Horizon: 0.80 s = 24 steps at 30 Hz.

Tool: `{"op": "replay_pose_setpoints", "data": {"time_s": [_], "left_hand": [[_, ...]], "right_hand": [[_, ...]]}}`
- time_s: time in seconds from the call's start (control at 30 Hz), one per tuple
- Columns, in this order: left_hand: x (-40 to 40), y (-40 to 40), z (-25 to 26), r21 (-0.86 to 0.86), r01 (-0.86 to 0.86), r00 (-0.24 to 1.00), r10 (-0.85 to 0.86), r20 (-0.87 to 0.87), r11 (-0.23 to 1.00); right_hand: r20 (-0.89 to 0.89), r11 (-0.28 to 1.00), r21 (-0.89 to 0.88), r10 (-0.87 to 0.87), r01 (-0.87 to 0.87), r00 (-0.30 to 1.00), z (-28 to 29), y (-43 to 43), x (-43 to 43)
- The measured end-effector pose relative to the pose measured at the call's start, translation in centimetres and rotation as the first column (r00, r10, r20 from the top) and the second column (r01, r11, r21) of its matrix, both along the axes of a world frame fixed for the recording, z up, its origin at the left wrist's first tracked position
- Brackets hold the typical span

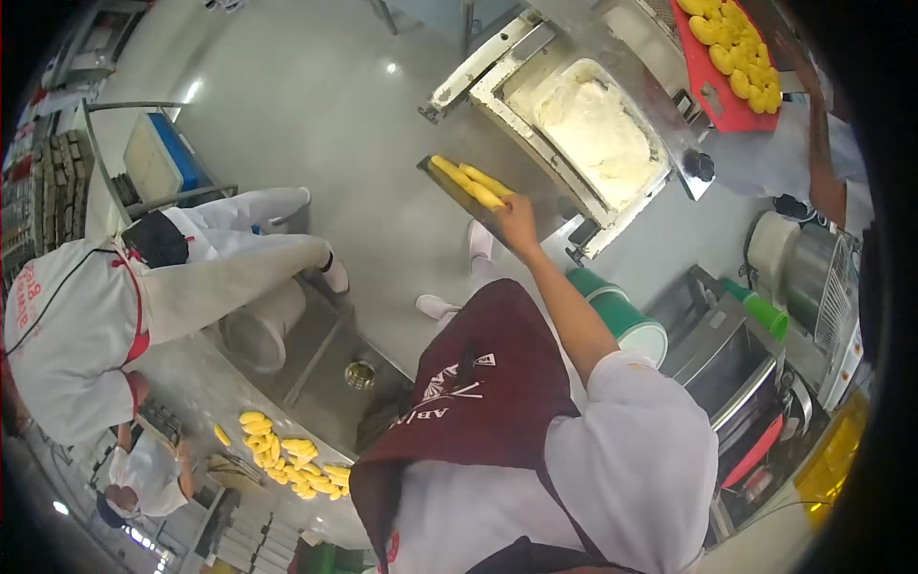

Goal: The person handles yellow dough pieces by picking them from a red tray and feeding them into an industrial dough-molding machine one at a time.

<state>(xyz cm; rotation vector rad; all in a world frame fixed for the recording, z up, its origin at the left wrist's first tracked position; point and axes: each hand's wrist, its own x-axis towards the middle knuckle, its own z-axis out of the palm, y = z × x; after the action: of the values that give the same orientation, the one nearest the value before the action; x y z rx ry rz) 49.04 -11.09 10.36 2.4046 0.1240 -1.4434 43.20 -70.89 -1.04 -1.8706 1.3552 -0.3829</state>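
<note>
My right hand [518, 222] is at the near end of two long yellow dough strips [459, 174], with its fingers closed around the end of at least one. The strips lie side by side on a narrow dark metal ledge [437, 179] of a worn white-framed machine [495, 93]. Beside them, on top of that machine, rests a white tub [663, 168] holding a pale floury mass [595, 129]. My left hand is out of view; the maroon apron [495, 373] covers my front.
Behind me, several yellow dough pieces [287, 459] lie on a steel counter [186, 373]. A co-worker [72, 323] bends at the left; another person [825, 158] stands right, by a red board [717, 107] of yellow dough pieces. Green buckets [609, 308] stand beside my arm.
</note>
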Motion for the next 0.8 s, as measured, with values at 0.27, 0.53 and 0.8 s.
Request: {"op": "replay_pose_setpoints", "data": {"time_s": [0.27, 0.53, 0.8], "left_hand": [[4.8, -4.8, 0.0, -0.079, -0.128, 0.989, 0.121, -0.079, 0.989], [17.3, -22.7, 1.0, -0.287, -0.056, 0.989, 0.093, 0.116, 0.956], [21.8, -40.3, -5.7, -0.283, 0.726, 0.683, -0.606, 0.408, 0.627]], "right_hand": [[-0.054, 0.859, 0.318, -0.407, 0.402, 0.912, -6.8, -3.0, 1.1], [-0.181, 0.897, 0.15, -0.388, 0.415, 0.904, -8.1, 0.9, 4.2], [-0.23, 0.849, 0.426, -0.232, 0.312, 0.945, -6.7, -2.0, 2.1]]}}
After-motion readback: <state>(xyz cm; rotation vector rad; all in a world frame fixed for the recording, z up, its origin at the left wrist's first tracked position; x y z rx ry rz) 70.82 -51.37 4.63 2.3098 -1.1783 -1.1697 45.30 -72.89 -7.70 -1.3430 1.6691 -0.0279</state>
